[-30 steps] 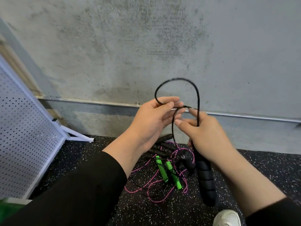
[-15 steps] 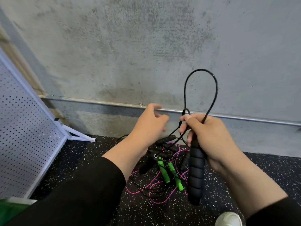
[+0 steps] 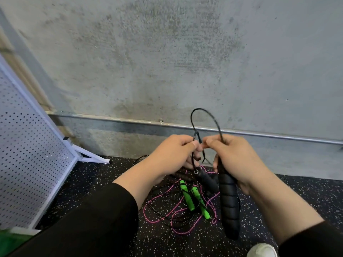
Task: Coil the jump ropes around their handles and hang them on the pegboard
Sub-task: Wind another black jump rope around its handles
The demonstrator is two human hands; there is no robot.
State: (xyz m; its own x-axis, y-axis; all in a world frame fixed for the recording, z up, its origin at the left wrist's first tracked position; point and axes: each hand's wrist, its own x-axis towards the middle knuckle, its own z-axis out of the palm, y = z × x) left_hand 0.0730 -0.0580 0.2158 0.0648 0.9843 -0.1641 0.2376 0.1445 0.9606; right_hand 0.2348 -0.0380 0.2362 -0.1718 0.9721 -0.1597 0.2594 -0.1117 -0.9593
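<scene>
Rope, thin and black, arcs in a loop above both hands, in front of the concrete wall. The right hand grips the rope's ridged black handle, which hangs downward. The left hand pinches the cord beside it. Below, on the speckled floor, lies a pink rope with green handles. The white pegboard leans at the left.

black rope, green handles, speckled floor
</scene>
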